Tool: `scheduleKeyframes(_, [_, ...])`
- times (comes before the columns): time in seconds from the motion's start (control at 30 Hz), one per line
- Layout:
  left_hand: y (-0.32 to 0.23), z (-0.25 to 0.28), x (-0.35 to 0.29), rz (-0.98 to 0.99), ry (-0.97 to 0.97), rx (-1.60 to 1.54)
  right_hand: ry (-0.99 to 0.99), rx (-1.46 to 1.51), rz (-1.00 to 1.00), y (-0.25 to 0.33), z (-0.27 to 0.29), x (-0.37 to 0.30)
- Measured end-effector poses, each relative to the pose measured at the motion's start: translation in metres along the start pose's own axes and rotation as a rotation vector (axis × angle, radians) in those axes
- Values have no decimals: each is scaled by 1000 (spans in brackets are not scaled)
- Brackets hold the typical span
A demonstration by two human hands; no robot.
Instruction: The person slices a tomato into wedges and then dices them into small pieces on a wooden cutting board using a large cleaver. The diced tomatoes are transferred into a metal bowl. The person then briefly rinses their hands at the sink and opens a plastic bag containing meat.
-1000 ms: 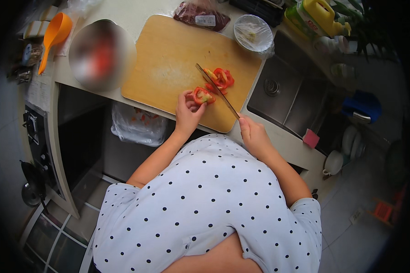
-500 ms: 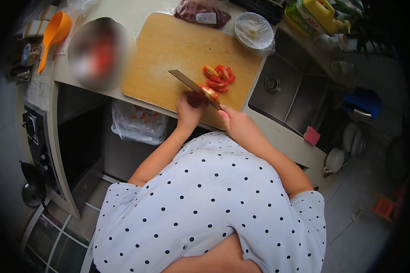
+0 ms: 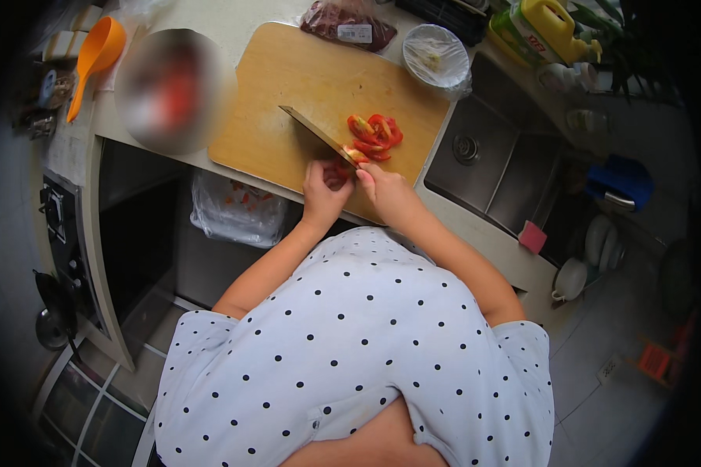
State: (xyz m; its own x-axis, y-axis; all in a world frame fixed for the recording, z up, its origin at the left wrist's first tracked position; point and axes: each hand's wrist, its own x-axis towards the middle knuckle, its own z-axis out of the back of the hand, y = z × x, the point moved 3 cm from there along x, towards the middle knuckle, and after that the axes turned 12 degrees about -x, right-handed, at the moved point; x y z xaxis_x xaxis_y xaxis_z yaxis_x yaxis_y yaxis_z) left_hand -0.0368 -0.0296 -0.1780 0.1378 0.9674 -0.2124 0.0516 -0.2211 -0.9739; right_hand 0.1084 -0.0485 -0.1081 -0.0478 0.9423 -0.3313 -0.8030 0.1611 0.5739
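Near the front edge of a wooden cutting board (image 3: 288, 86), my right hand (image 3: 391, 194) is closed round the handle of a kitchen knife (image 3: 317, 135). The blade slants away to the far left over the board. Close on the blade's left side, my left hand (image 3: 323, 191) has its fingers curled round a red tomato piece (image 3: 339, 173), mostly hidden by the fingers. Cut tomato slices (image 3: 377, 132) lie in a loose pile just right of the blade, and the nearest slice touches or almost touches it.
A blurred round bowl (image 3: 175, 128) with something red stands left of the board. Bagged meat (image 3: 343, 27) and a plastic-covered bowl (image 3: 436, 53) sit behind it. To the right is a steel sink (image 3: 475, 117). A bag-lined bin (image 3: 237, 214) hangs below the counter's front edge.
The knife and my right hand have shifted a little to the left, toward my left hand. My left fingers are slightly repositioned around the tomato piece. The slice pile stays put.
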Motion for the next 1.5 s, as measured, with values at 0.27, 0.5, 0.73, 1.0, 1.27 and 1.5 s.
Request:
scheduleKeyframes(0.27, [-1,0,3,157,-123,-239,75,31,-170,-41,10,-69])
scheduleKeyframes(0.5, [-14,-6,-7,-202,92,245,-8,6,-133,-4,3,-21])
scheduleKeyframes(0.73, [-4,-2,-5,-57,-42,57,-128,-52,-78,-31,-7,-68])
scheduleKeyframes(1.0, [-4,-6,1,-7,-33,-86,39,227,-289,-10,32,-78])
scheduleKeyframes(1.27, [2,-2,4,34,-70,-82,96,102,-207,8,47,-88])
scheduleKeyframes(1.5, [4,-2,1,39,-95,-41,147,52,-176,11,37,-47])
